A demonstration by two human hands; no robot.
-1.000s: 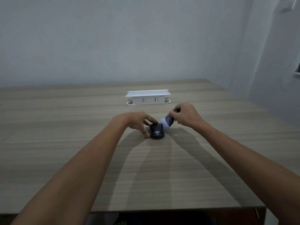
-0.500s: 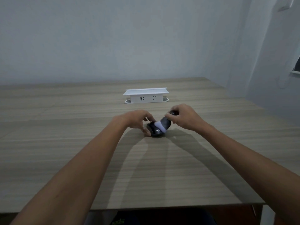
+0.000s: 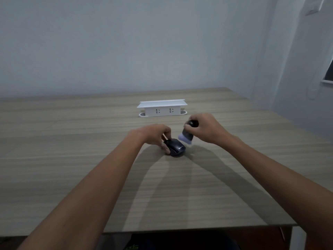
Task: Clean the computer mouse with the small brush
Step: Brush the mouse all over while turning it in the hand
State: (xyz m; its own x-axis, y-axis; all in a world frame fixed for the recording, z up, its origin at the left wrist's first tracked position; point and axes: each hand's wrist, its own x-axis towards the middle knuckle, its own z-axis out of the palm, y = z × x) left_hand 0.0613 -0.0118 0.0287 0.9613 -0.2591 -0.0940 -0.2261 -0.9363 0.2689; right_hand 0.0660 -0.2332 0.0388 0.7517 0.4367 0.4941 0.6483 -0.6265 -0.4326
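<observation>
Table (image 3: 90,150): we see a wide wood-grain top that runs from the near edge to the far wall; everything else stands or lies on it.
Wall (image 3: 126,42): pale and plain, it rises behind the table's far edge.
Socket box (image 3: 162,108): a white block with two outlets on its near face, it stands at the far middle of the table, well apart from both hands.
Left hand (image 3: 155,135): we reach it in from the near left; its fingers are curled down over the left side of the mouse and hold it, the thumb at the near-left edge.
Right hand (image 3: 207,130): we reach it in from the near right; it is closed round the dark handle of the brush.
Mouse (image 3: 175,147): black with pale lettering on its right side, it lies flat on the table at mid-scene, nearer than the socket box.
Brush (image 3: 187,135): tilted, its pale bristle head points down and left, just beside the mouse's far-right edge; we cannot tell whether the bristles touch it.
</observation>
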